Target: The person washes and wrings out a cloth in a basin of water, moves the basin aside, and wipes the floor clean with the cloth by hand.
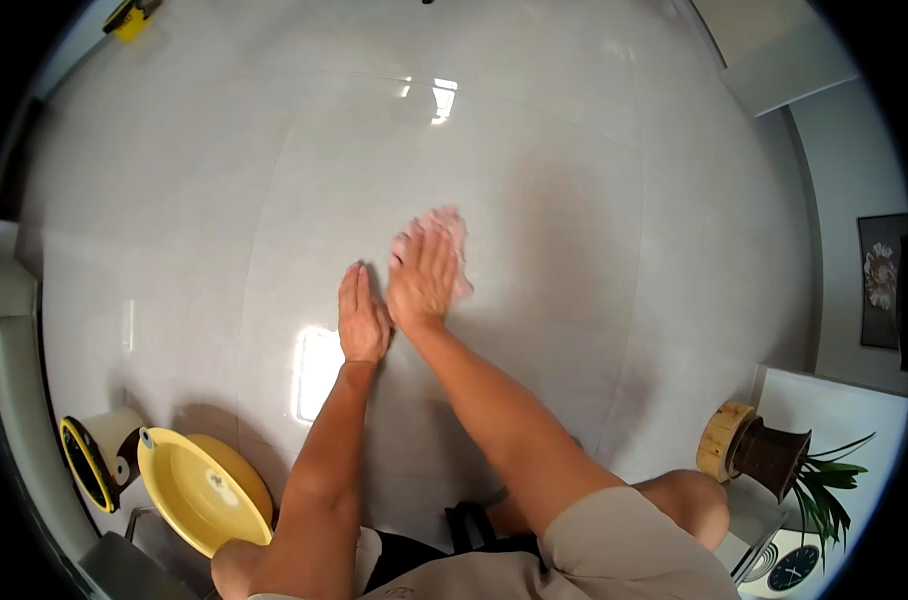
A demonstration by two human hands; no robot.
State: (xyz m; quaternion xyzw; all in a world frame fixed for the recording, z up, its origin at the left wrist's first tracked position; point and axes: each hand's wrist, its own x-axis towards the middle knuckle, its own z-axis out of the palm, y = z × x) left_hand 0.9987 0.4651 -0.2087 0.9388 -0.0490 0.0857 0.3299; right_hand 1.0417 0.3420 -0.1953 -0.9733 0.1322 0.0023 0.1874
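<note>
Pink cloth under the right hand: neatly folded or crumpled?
Looks crumpled: the pink cloth shows uneven, wrinkled edges beyond the right hand. Can't tell if it's doubled over underneath; the hand hides that part.

Glossy tiled floor point(574, 280) (bright reflections point(316, 375) on it); framed flower picture point(881, 280), grey wall point(839, 180).

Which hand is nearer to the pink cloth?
Right. The right hand lies flat over the pink cloth; the left hand is off to its left, not touching it.
</note>
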